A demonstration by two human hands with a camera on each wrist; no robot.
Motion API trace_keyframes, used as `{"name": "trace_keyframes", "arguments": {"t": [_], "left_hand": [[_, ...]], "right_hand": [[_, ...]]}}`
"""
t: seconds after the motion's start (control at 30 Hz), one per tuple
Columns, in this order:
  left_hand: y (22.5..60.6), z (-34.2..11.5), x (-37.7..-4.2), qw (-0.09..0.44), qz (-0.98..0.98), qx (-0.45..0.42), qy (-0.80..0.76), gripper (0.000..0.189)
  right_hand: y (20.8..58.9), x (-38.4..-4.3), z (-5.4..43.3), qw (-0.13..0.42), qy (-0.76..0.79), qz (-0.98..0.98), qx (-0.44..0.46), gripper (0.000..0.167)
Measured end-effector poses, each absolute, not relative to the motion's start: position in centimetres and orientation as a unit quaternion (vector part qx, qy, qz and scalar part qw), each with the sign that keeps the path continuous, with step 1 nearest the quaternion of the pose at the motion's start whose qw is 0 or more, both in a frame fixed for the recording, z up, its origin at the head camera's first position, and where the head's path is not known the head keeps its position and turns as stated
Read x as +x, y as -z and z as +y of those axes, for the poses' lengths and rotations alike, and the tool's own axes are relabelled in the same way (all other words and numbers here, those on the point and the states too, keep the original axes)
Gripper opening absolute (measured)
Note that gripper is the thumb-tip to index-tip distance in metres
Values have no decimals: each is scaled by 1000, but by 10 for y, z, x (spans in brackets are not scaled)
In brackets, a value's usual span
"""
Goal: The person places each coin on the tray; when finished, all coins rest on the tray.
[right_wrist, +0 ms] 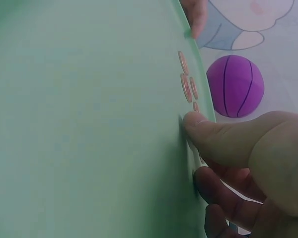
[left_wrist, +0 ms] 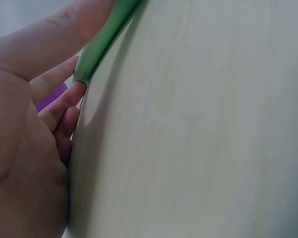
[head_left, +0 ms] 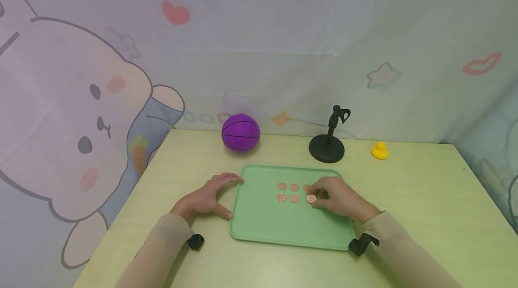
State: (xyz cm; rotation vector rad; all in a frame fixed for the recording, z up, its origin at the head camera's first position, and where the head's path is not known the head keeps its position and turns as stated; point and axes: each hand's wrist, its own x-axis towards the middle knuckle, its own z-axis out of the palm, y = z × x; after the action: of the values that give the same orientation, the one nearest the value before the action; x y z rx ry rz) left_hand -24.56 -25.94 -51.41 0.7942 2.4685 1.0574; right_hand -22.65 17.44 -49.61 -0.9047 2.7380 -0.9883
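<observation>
A light green tray (head_left: 267, 227) lies on the table with several copper coins on it in two short rows. My right hand (head_left: 337, 196) is over the tray's right part and pinches a coin (head_left: 311, 198) between thumb and fingers, at the right end of the nearer row. Just behind it, another coin (head_left: 306, 187) is partly covered by the fingers. Coins (right_wrist: 186, 88) also show beyond the thumb in the right wrist view. My left hand (head_left: 206, 196) rests at the tray's left edge, thumb and fingers spread, with fingertips touching the rim (left_wrist: 92, 59).
Behind the tray sit a purple ball (head_left: 240, 133) with black lines, a black stand (head_left: 327, 148) with a round base, and a yellow rubber duck (head_left: 380, 150). A printed cloth (head_left: 283, 54) hangs behind the table. Dark wrist cameras (head_left: 196, 241) are strapped on both sleeves.
</observation>
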Motion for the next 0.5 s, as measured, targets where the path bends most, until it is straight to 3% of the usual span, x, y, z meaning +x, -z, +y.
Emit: {"name": "trace_keyframes", "arguments": {"t": [0.5], "left_hand": [[513,-259,-245,167,868,288,-369,99]], "right_hand": [[494,-224,171,39,312,903,-292,20]]}}
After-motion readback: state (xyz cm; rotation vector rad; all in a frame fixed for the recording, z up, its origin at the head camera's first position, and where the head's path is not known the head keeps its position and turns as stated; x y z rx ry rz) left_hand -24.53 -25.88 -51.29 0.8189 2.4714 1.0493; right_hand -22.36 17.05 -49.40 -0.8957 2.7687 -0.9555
